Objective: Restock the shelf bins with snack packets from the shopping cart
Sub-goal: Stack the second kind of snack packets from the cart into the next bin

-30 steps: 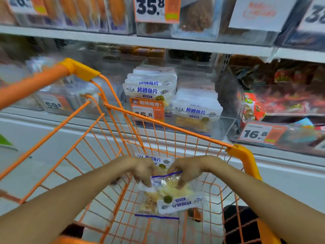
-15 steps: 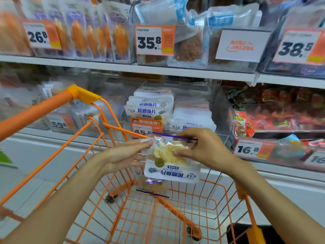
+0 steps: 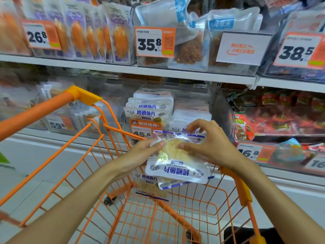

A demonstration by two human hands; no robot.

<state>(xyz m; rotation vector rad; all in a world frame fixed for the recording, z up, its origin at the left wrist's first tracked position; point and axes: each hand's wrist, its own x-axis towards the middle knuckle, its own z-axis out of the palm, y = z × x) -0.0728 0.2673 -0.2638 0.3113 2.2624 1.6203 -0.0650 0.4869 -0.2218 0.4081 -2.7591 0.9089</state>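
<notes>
Both hands have risen from inside the shopping cart [image 3: 73,175] since a second ago, lifting the snack packets [image 3: 177,166] up to the level of the shelf bin [image 3: 218,110] — the view has also tilted upward, showing more of the upper shelf.

At this moment the left hand [image 3: 140,154] grips the left edge of the packets, thumb on top and fingers beneath. The right hand [image 3: 209,143] holds the right side, thumb pressed on the clear window and fingers curled over the top edge. At least two packets are stacked together, printed upside down to the viewer, held above the cart's far rim and just in front of the bin.

One more matching packet [image 3: 149,184] lies lower down inside the orange wire cart. The clear bin behind holds rows of matching white and blue packets [image 3: 149,110], with an orange price tag [image 3: 142,132] reading 45.8 on its front — partly hidden by the left hand.
</notes>
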